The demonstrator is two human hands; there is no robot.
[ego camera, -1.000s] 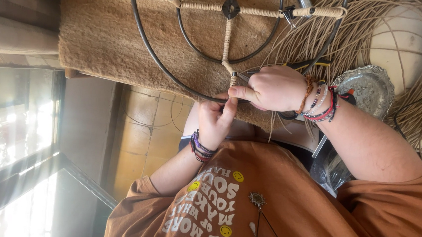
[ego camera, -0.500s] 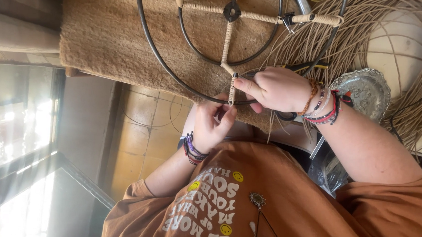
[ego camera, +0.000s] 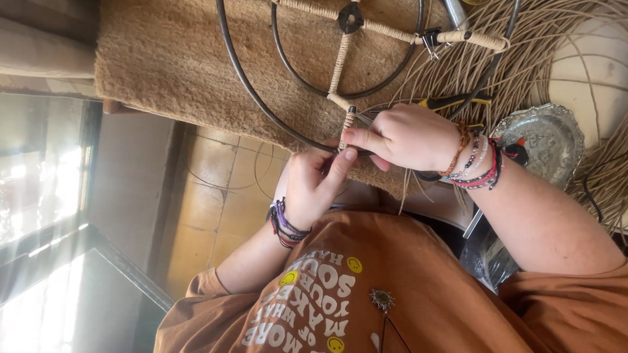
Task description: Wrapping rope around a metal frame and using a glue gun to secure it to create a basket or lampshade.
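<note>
A black wire frame with an outer ring [ego camera: 243, 88] and an inner ring [ego camera: 302, 74] lies on a coarse brown mat [ego camera: 168, 63]. Its spokes [ego camera: 337, 62] are wrapped in tan cord and meet at a dark hub [ego camera: 350, 16]. My right hand [ego camera: 407, 137], with several beaded bracelets at the wrist, pinches the lower spoke's end [ego camera: 347, 118] where it meets the outer ring. My left hand [ego camera: 313, 187], with purple bands at the wrist, grips the same spot from below, thumb pressed up against it. The cord end between the fingers is hidden.
Yellow-handled pliers [ego camera: 452, 101] lie just beyond my right hand. A small black clip [ego camera: 431, 41] sits on the right spoke. A bundle of tan reed strands [ego camera: 590, 37] curls at the right around an ornate silver tray [ego camera: 545, 138]. Tiled floor [ego camera: 209, 202] and a bright window lie left.
Both hands stay on the lower spoke end. My left thumb has slid up against the spoke, and my head has shifted, so the frame sits a little further right in view.
</note>
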